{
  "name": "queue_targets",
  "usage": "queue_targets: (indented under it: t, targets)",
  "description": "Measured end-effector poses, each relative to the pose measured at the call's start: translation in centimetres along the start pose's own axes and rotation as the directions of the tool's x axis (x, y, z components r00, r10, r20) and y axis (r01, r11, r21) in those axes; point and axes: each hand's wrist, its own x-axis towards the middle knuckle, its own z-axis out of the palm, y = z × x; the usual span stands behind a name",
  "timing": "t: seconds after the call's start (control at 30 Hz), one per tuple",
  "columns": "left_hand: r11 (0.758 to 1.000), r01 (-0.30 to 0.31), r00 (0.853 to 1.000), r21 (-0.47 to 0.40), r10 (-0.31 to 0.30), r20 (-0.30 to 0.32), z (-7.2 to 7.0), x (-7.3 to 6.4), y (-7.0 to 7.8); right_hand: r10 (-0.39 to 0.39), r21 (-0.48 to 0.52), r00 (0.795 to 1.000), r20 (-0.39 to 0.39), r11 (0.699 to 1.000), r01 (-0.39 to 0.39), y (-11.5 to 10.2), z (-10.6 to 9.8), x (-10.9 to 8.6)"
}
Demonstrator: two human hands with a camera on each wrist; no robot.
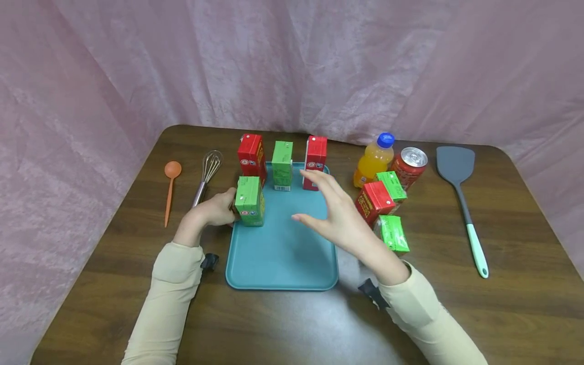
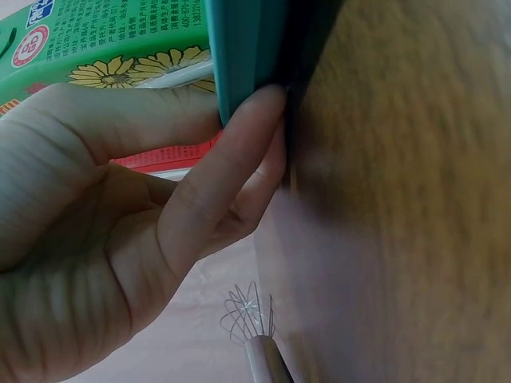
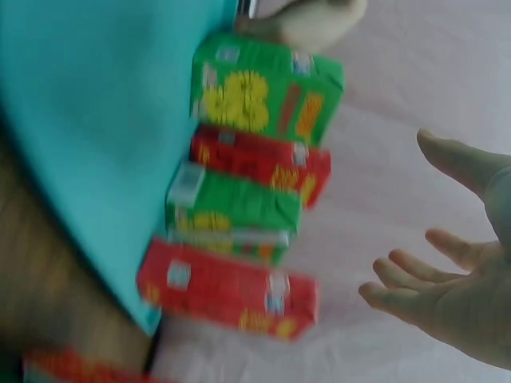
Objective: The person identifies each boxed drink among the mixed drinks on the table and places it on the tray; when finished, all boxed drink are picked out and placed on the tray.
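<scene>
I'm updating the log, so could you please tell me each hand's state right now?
Left hand: closed, pinching the edge of the blue tray.
Right hand: open, above the tray, holding nothing.

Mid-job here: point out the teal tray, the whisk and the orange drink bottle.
Teal tray (image 1: 283,253): head view, on its bare floor.
Whisk (image 1: 202,188): head view, on its handle just below the wires.
Orange drink bottle (image 1: 374,161): head view, on its body.

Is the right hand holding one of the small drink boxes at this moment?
No, the right hand is over the blue tray with nothing between its thumb and its fingers.
</scene>
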Motion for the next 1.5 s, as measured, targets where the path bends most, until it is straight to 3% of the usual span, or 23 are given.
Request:
queue_targets:
  t: [0.17, 0.33, 0.63, 0.8, 0.9, 1.23, 1.5]
  targets:
    - [1.0, 0.003, 1.0, -0.013, -0.003, 0.003, 0.1, -0.2, 0.0, -0.045, -0.08, 0.998, -0.047, 0.996, 0.041, 1.7, -3.2, -1.8]
    - [1.0, -0.011, 1.0, -0.029, 0.011, -0.003, 0.1, -0.1, 0.0, -0.09, -0.16, 0.995, -0.032, 0.984, 0.084, 3.8, -6.3, -3.0]
    - [0.999, -0.015, 1.0, -0.047, 0.014, -0.007, -0.1, -0.1, -0.2, -0.002, -0.321, 0.987, 0.161, 0.946, 0.055, 6.5, -9.2, -3.0]
    - [0.999, -0.019, 1.0, -0.04, 0.019, 0.003, 0.0, 0.0, -0.3, 0.052, -0.275, 0.954, 0.296, 0.961, 0.032, 8.0, -9.7, -2.3]
    - [0.999, -0.013, 1.0, -0.038, 0.013, 0.011, 0.0, 0.1, -0.3, 0.031, -0.243, 0.946, 0.324, 0.969, 0.052, 8.8, -9.9, -2.0]
    - [0.999, -0.002, 1.0, -0.033, 0.002, 0.009, 0.0, 0.1, 0.0, -0.136, -0.236, 0.963, 0.233, 0.953, 0.192, 9.6, -9.5, -1.8]
    - [1.0, 0.0, 1.0, -0.028, 0.0, 0.006, 0.0, 0.0, 0.0, -0.149, -0.268, 0.972, 0.181, 0.943, 0.194, 9.4, -9.5, -2.1]
